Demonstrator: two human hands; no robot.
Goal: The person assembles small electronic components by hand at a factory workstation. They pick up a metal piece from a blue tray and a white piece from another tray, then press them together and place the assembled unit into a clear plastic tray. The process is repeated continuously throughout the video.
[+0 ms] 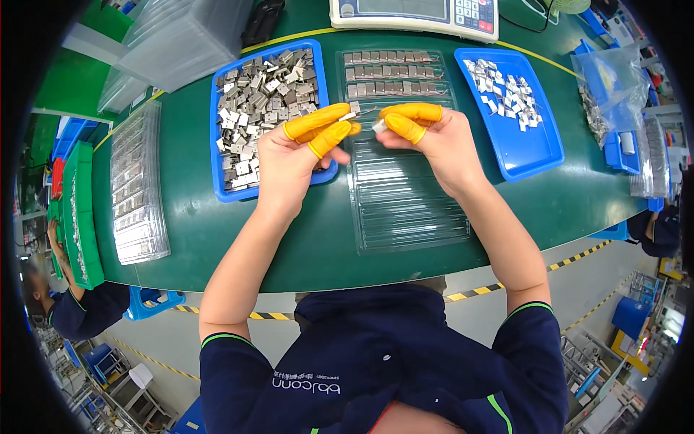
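Both my hands are raised over a clear ribbed plastic tray (405, 206), with yellow finger cots on several fingers. My left hand (295, 152) pinches a small metal-cased connector (353, 109), from which thin leads point to the right. Between the thumb and finger of my right hand (442, 141) is a small white plastic piece (379, 126), held close to the connector but apart from it. Rows of similar metal connectors (390, 89) with leads fill the far part of the clear tray. My fingertips partly cover both held parts.
A blue tray (216, 145) heaped with metal parts stands left; another blue tray (531, 160) holds loose white pieces at right. A scale (416, 23) sits at the back. Stacked clear trays (137, 188) and a green bin (81, 224) lie farther left. Another person's arm (61, 253) shows there.
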